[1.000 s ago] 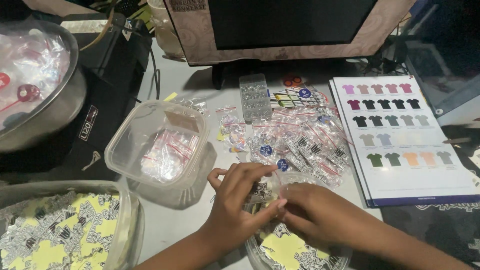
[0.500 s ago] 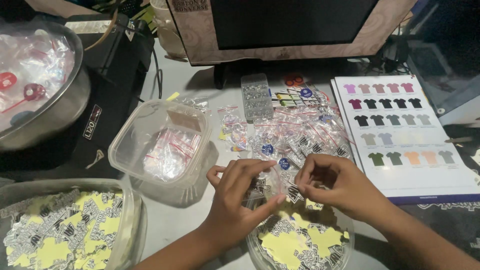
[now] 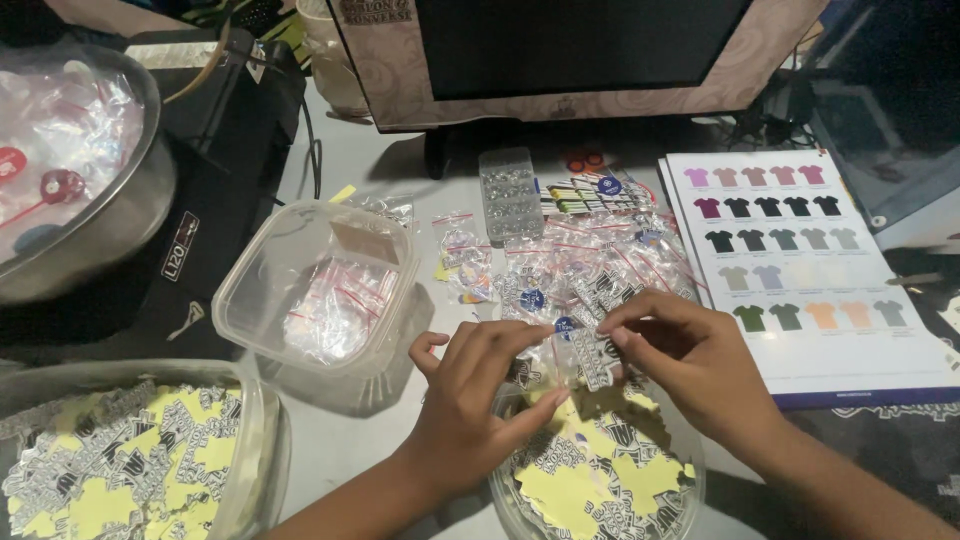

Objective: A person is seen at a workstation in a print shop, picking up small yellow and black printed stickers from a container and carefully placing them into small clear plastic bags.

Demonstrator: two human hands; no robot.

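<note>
Left hand (image 3: 470,400) and right hand (image 3: 690,360): fingers pinching small clear zip bag (image 3: 560,352) with black-and-white sticker (image 3: 592,358); best kept taut above round clear tub (image 3: 600,470)

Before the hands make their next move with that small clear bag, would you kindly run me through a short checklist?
1. Left hand pinches the small clear bag: ok.
2. Right hand grips the sticker at the bag's edge: ok.
3. Bag mouth open: cannot tell.
4. Round bowl of stickers right under both hands: ok.
5. Clear tub beside the left hand, uncovered, holding packed bags: ok.
6. Loose pile of bags apart from the colour chart: not ok, they overlap its edge.
</note>
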